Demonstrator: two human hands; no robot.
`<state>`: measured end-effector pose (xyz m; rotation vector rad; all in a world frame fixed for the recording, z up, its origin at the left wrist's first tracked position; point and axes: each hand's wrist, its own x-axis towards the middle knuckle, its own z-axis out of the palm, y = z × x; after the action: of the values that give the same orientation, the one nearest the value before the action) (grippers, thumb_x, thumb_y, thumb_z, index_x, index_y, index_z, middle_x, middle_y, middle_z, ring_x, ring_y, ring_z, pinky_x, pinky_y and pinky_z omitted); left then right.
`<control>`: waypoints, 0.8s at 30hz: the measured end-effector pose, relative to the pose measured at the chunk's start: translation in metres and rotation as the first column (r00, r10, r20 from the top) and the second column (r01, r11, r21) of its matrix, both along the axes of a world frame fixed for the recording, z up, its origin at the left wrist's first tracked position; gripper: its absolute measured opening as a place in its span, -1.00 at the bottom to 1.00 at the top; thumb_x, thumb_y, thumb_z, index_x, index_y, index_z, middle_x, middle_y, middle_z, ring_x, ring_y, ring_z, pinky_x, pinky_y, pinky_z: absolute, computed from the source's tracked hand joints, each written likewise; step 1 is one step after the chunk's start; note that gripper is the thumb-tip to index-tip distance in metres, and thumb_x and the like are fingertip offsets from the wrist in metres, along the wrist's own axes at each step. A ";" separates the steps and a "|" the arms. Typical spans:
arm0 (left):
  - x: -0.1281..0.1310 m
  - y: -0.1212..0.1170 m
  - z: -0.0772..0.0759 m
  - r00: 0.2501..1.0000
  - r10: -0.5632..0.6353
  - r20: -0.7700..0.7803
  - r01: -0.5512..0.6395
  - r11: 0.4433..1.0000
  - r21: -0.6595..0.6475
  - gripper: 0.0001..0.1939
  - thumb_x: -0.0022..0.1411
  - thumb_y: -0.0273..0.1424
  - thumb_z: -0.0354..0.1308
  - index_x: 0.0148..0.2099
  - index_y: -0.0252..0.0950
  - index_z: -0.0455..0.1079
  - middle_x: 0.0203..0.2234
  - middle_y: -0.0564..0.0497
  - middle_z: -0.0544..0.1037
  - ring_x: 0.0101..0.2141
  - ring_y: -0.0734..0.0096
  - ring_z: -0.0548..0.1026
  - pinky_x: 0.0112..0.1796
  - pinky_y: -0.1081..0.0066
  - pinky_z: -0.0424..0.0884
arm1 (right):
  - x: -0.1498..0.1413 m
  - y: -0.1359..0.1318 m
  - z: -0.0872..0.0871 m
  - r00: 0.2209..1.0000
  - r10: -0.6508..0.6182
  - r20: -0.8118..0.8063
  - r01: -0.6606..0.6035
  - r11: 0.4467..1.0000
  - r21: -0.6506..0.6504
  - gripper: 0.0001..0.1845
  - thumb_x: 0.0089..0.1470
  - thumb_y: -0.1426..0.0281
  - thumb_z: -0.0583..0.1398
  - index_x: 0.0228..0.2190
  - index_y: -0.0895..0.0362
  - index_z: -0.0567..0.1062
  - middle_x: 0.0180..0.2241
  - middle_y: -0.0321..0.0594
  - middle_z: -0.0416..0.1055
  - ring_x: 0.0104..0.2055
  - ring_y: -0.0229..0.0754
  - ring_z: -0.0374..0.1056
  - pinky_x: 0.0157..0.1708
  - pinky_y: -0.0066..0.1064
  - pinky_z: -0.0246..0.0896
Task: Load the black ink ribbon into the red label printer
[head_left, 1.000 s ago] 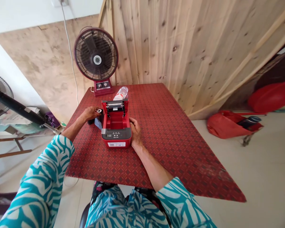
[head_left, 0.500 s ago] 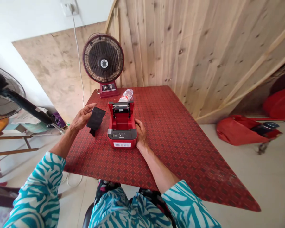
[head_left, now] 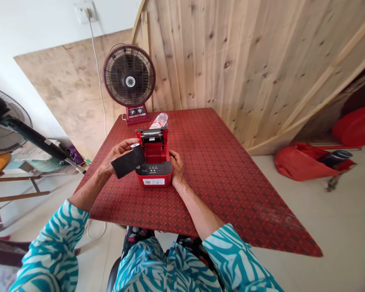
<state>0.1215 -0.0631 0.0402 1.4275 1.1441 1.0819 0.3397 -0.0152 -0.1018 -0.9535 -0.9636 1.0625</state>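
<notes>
A red and black thermal printer (head_left: 154, 180) stands on the table with its lid raised and its red inner bay exposed. In my left hand (head_left: 112, 157) is a paper roll (head_left: 136, 149), closed in my fingers. Its black loose strip (head_left: 126, 164) hangs toward me, and the roll's pale end with a core hole shows on top. The roll is at the printer's left edge, overlapping it in view; whether they touch I cannot tell. My right hand (head_left: 178, 168) grips the printer's right side, fingers along the casing and partly hidden.
Behind the printer lies a clear plastic bottle (head_left: 159, 121). A dark red table fan (head_left: 136, 115) stands at the table's back left corner, its cord running up to a wall socket. Beyond the table's left side is a floor fan (head_left: 33, 132); a red bag (head_left: 298, 162) lies on the floor at right.
My left hand has moved right with the paper roll, from beside the printer to its left edge. The roll has turned, so its end now shows. My right hand stays on the printer.
</notes>
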 end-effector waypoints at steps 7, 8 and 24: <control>0.036 0.022 -0.007 0.933 -0.027 -0.358 0.080 0.988 0.135 -0.42 0.08 -0.10 0.38 0.08 -0.31 0.50 -0.08 -0.13 0.67 -0.09 0.14 0.61 -0.05 0.24 0.54 | -0.002 -0.002 0.009 1.000 0.006 0.013 -0.006 1.000 -0.025 -0.62 0.05 0.16 0.13 -0.17 0.03 0.57 -0.11 -0.21 0.56 0.01 -0.06 0.40 0.16 -0.09 0.23; 0.040 0.025 -0.007 0.896 -0.020 -0.444 0.098 0.984 0.152 -0.47 0.12 -0.16 0.35 0.08 -0.30 0.52 -0.08 -0.11 0.67 -0.08 0.14 0.61 -0.02 0.23 0.52 | -0.002 -0.003 0.010 1.000 0.008 0.018 -0.007 1.000 -0.024 -0.62 0.05 0.16 0.12 -0.16 0.03 0.57 -0.11 -0.20 0.55 0.01 -0.06 0.39 0.17 -0.09 0.23; 0.079 0.068 0.007 0.119 -0.113 -0.986 0.348 0.935 -0.065 -0.70 0.15 -0.38 0.30 -0.04 -0.16 0.61 -0.15 -0.07 0.69 -0.07 0.05 0.62 -0.14 0.32 0.45 | -0.002 -0.003 0.009 0.999 -0.024 0.039 0.024 1.000 0.013 -0.62 0.03 0.19 0.11 -0.16 0.01 0.56 -0.09 -0.20 0.56 0.05 -0.07 0.40 0.20 -0.10 0.24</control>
<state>0.2007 0.0047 0.0468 2.5220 1.5965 -0.2435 0.3379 -0.0177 -0.0929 -0.9763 -0.9875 1.0197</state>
